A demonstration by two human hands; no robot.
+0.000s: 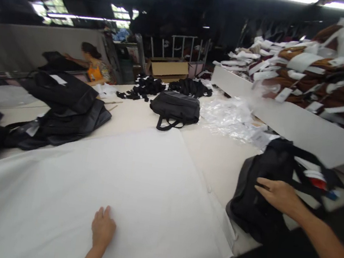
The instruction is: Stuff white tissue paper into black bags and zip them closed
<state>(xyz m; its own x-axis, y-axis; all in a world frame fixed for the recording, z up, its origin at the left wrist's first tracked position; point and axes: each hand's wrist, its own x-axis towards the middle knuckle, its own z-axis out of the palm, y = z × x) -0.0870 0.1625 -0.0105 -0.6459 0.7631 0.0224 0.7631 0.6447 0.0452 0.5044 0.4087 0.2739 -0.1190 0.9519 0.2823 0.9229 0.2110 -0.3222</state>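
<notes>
My right hand (279, 194) lies on a black backpack (262, 187) at the right edge of the white sheet (120, 181), which I will use as my landmark. The fingers are stretched out flat and close together across the bag's dark fabric, palm down; I see no grasp closed around anything, just the hand pressing on the top of it. The backpack sits partly off the sheet's right corner, on the pale table (218, 160), and its straps trail away from the sheet toward a red and white item (316, 178) that is too blurred for me to identify.

My left hand (103, 228) rests on the sheet itself, near its front edge, fingers loosely together and flat on the paper, holding nothing.

Beyond the far edge of the sheet stands a second black bag (175, 108) with its handle loops facing the sheet. To the right of that, still past the sheet's far right corner, lies a heap of clear plastic wrapping (230, 117). Off the sheet's left far corner is a pile of dark bags (63, 110). Farther back from the sheet are small black pieces (141, 89) scattered on the table, and a cardboard box (169, 68). To the right of the sheet, a white board (287, 119) carries stacks of brown material with white tags (325, 69). A person in orange (96, 68) sits well behind the sheet's left side.
</notes>
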